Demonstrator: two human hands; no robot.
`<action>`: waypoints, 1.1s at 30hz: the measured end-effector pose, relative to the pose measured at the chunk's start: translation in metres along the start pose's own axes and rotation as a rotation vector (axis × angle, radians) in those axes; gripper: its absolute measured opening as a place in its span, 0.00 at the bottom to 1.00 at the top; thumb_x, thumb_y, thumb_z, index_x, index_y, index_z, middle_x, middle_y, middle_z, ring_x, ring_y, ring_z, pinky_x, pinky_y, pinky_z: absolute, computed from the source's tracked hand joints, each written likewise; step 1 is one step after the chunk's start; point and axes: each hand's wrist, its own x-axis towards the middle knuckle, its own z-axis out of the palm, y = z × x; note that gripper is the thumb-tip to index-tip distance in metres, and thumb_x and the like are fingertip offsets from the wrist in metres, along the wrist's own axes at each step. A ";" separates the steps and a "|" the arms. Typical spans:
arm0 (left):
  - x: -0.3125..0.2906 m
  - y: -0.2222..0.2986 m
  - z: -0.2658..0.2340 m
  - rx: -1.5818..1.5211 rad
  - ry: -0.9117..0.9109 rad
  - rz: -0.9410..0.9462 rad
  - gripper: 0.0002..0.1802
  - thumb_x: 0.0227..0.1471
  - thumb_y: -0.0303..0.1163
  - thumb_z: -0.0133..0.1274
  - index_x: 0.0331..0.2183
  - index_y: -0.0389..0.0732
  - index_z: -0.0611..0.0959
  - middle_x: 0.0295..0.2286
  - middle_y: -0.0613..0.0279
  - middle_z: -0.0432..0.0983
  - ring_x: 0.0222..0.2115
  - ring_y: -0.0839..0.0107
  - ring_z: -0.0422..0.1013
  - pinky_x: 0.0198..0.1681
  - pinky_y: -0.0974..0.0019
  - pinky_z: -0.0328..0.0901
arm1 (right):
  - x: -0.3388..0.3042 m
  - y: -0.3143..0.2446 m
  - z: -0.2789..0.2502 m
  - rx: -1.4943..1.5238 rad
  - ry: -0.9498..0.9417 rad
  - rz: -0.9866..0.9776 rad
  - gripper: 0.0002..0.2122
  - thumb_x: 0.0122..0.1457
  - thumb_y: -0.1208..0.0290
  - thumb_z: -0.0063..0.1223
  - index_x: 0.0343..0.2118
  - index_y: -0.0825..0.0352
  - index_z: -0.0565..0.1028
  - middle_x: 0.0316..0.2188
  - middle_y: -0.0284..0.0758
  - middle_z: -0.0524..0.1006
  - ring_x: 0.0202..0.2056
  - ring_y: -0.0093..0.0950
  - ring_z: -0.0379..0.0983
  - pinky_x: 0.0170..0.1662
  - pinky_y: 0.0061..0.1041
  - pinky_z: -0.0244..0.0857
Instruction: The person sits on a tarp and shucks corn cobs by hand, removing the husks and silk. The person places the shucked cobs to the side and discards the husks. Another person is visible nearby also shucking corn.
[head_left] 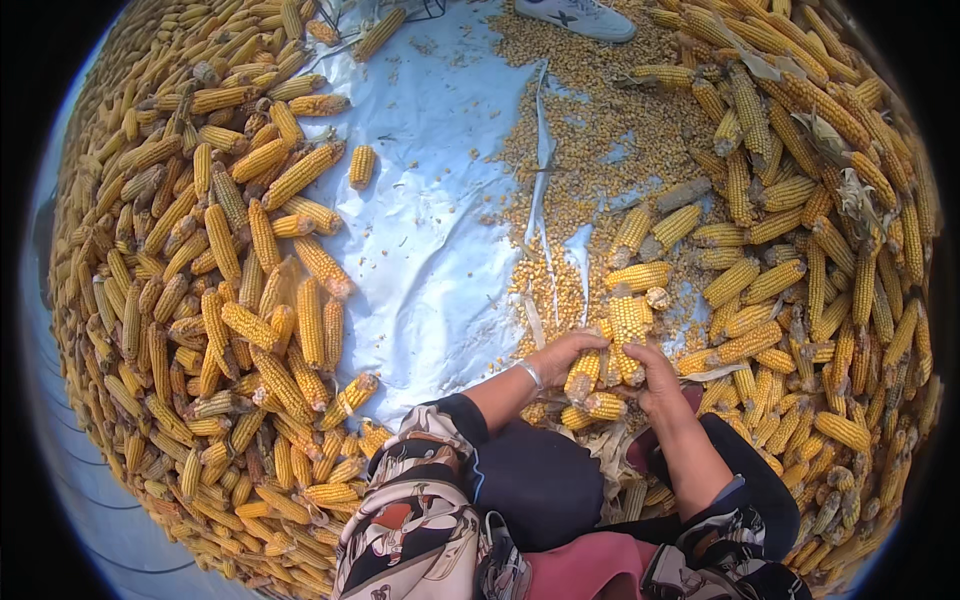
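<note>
Head view: left hand (562,357) and right hand (657,380) grip cobs (628,320); slack grip could drop one onto kernels (567,293) at eleven o'clock.

The sleeves (415,515) are cream and black, printed with figures touched in rust and grey; the left one ends in a plain dark cuff (464,416). A silvery bracelet (531,375) circles the left hand's (562,354) wrist. Dark trousers (537,482) adjoin a pink garment (588,570).

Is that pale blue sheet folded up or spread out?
Spread out: the sheet lies mostly flat between heaped cobs, loose kernels scattered across it, rumpled in places.
</note>
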 end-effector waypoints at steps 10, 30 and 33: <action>-0.386 0.306 -0.040 -0.439 -0.122 1.652 0.61 0.48 0.47 0.61 0.64 0.48 0.32 0.65 0.50 0.29 0.62 0.45 0.47 0.63 0.43 0.51 | -0.184 -0.211 0.368 -0.166 -0.999 -1.207 0.44 0.45 0.56 0.68 0.63 0.66 0.55 0.61 0.47 0.58 0.62 0.39 0.56 0.61 0.41 0.55; 0.136 0.102 0.028 1.755 0.597 0.817 0.28 0.47 0.35 0.59 0.49 0.32 0.75 0.39 0.44 0.78 0.40 0.52 0.75 0.43 0.57 0.70 | 0.138 -0.012 -0.022 -0.261 0.599 -0.228 0.32 0.53 0.63 0.62 0.58 0.65 0.60 0.44 0.44 0.72 0.45 0.34 0.70 0.38 0.33 0.68; 0.164 0.106 0.052 1.904 0.714 0.631 0.32 0.44 0.36 0.60 0.50 0.32 0.74 0.39 0.42 0.77 0.40 0.51 0.75 0.42 0.56 0.70 | 0.151 -0.009 -0.007 -0.234 0.614 -0.298 0.32 0.52 0.66 0.64 0.58 0.62 0.61 0.46 0.43 0.72 0.46 0.34 0.70 0.37 0.34 0.69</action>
